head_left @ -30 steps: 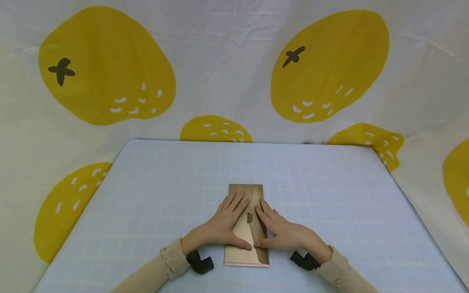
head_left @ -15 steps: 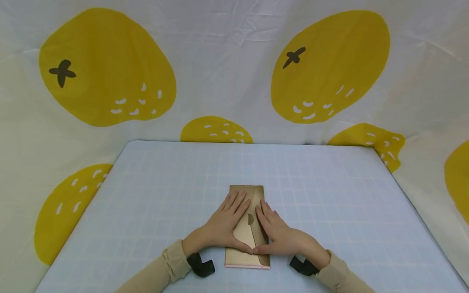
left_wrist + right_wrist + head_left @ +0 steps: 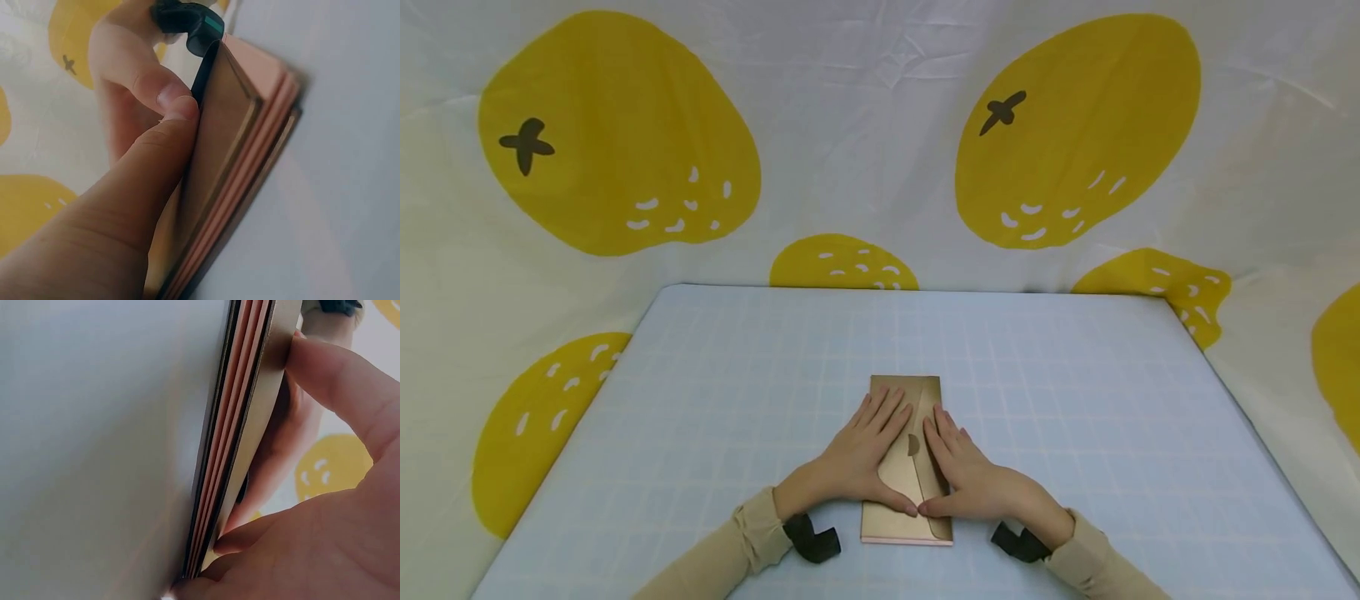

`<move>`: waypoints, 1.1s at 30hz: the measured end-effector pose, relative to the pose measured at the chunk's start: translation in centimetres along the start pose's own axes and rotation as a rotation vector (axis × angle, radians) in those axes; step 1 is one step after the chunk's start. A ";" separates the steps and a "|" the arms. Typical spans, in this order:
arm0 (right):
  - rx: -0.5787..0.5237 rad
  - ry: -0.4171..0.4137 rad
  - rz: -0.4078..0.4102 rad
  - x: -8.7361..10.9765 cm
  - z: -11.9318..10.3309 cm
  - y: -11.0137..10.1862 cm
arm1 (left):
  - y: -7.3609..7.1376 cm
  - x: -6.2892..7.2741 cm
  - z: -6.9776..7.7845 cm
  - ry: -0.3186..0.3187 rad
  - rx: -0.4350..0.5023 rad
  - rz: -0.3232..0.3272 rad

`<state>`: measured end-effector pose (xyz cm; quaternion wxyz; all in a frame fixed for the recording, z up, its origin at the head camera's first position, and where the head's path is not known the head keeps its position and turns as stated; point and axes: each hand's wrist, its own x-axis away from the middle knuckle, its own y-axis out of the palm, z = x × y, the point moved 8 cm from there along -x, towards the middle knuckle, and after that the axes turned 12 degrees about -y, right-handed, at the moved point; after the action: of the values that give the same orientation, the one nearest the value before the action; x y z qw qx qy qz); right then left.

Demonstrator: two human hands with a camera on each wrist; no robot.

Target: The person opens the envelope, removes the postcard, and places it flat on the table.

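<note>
A long, flat gold folding case (image 3: 887, 527) lies upright to me on the table, with a slanted flap along its right side and a small dark half-round tab near its middle. My left hand (image 3: 859, 460) rests on its left part, fingers spread straight, thumb angled across the front. My right hand (image 3: 973, 482) lies along its right edge, straight fingers on the flap. The two thumb tips meet near the lower middle. In the left wrist view, pinkish layers show between the covers of the case (image 3: 228, 119); the right wrist view shows the layered long edge beneath the gold cover (image 3: 275, 369).
The table (image 3: 752, 367) wears a pale blue checked cloth. Behind it hangs a white curtain (image 3: 857, 150) printed with large yellow fruit. Black camera straps (image 3: 811, 540) circle both wrists, below beige sleeves (image 3: 715, 554).
My right thumb has moved slightly down and left, and the thumb tips now meet. Otherwise both hands and the case stay almost still.
</note>
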<state>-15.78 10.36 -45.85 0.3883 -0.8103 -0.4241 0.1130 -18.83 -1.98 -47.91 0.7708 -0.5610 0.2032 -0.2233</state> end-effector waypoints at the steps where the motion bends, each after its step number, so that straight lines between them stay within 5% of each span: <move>1: -0.004 -0.003 0.001 0.0 0.0 0.0 | 0.0 0.0 0.0 0.000 0.002 -0.002; 19: -0.059 0.023 0.037 0.3 -0.6 -0.4 | 0.0 0.0 0.2 0.011 0.000 -0.012; 33: -0.008 0.029 0.108 2.0 -1.1 -3.8 | 0.2 -0.2 -0.1 0.002 0.051 -0.018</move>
<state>-16.27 12.67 -42.07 0.3843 -0.8351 -0.3748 0.1204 -18.98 -1.88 -48.10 0.7827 -0.5425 0.1932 -0.2360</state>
